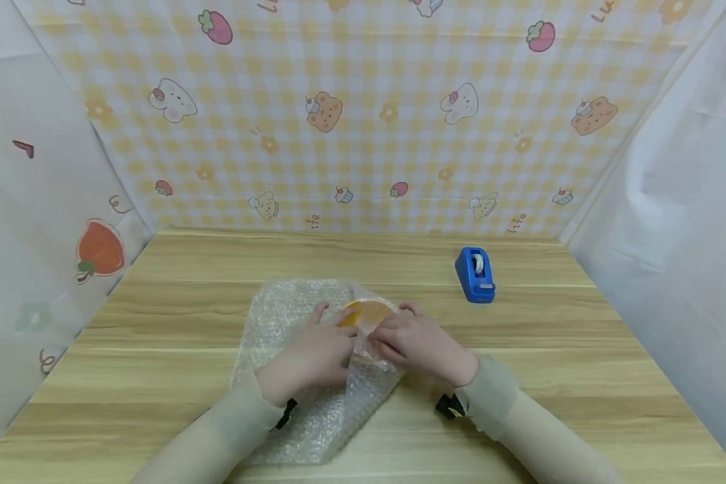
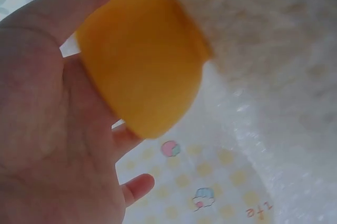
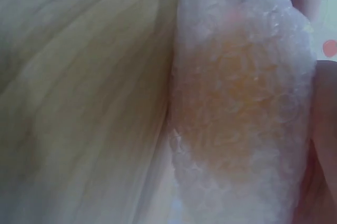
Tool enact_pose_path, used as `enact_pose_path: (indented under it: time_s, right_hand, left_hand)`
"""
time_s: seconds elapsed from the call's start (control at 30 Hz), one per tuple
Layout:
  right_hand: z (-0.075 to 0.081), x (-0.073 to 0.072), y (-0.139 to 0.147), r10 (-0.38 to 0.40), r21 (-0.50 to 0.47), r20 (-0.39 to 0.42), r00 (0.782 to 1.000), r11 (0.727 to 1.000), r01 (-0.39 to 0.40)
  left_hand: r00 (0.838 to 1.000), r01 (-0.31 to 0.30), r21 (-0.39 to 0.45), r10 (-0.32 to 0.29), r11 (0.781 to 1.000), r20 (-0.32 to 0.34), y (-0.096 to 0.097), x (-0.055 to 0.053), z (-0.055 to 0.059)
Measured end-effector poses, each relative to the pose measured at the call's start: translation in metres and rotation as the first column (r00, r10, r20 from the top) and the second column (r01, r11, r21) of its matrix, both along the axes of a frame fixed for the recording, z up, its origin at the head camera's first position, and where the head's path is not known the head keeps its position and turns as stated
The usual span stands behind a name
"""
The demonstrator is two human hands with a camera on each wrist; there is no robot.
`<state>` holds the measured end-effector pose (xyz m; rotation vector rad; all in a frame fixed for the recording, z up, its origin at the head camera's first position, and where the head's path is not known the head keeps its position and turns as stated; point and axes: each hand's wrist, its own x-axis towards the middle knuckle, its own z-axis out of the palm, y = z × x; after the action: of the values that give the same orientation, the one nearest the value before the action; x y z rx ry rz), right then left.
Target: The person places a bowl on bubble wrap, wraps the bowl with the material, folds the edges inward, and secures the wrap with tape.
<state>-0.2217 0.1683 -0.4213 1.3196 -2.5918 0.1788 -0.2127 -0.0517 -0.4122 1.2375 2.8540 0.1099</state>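
On the table, my left hand grips an orange object, clear only from that wrist, partly under bubble wrap my right hand pinches.

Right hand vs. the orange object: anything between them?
Yes, a folded-over flap of bubble wrap: in the head view it lies between the right hand and the orange object; the right wrist view shows orange through it.
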Motion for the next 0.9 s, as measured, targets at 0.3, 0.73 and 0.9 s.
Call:
enact_pose_path:
  time_s: [0.3,0.73,0.9]
  right_hand:
    - [0.000,0.000,-0.001,-0.001,0.052,0.051,0.999,0.999,-0.002]
    - [0.005,-0.006,0.002,0.060,0.090,0.083,0.995,0.994,-0.067]
    - [0.005,-0.006,0.001,0.048,0.088,0.071,0.996,0.995,-0.054]
  left_hand:
    - [0.998,-0.021,-0.050,0.019,0.999,-0.054,-0.012,0.011,0.028]
    - [0.999,-0.015,0.007,0.014,1.000,0.038,0.002,0.001,0.018]
    - [1.000,-0.008,0.019,0.008,1.000,0.013,0.006,-0.005,0.003]
